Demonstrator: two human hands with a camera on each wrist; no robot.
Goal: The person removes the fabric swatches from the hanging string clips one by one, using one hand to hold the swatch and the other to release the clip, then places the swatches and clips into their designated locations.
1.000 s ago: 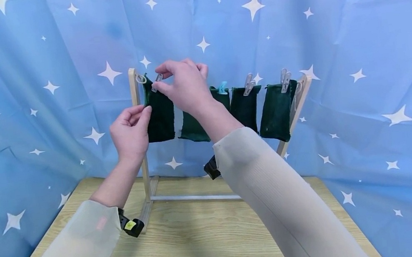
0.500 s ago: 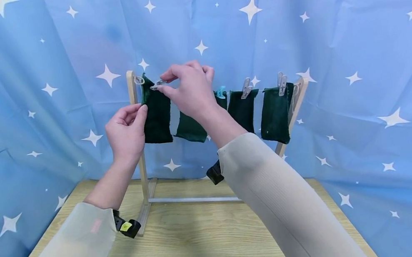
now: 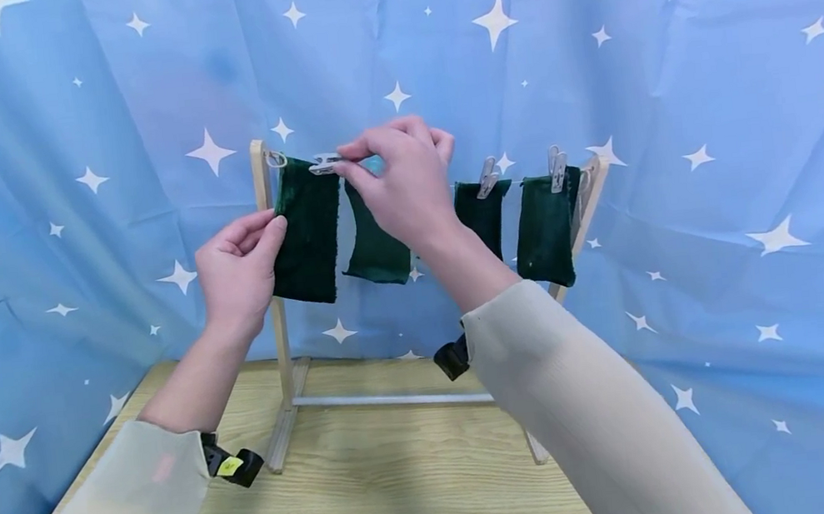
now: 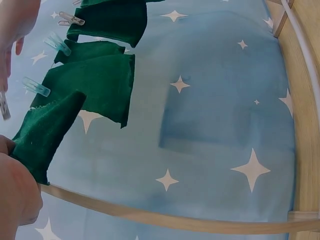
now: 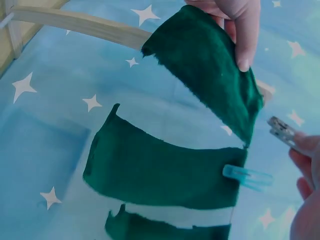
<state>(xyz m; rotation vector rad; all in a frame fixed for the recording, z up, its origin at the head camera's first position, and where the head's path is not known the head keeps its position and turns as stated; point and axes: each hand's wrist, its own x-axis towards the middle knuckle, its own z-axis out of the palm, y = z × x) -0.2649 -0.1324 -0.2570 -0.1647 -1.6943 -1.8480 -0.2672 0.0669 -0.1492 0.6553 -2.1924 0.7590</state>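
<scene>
Now the left hand (image 3: pixel 236 269) pinches the green cloth's (image 3: pixel 306 230) edge; the right hand (image 3: pixel 404 184) pinches a clothespin (image 3: pixel 324 163) above.

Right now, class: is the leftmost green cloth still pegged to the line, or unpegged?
Unpegged: the right hand pinches the clear peg beside it; the left hand holds the leftmost green cloth.

Both arms raised forward, left hand (image 3: pixel 235 267) pinching with thumb and fingers, right hand (image 3: pixel 400 179) pinching higher up
</scene>
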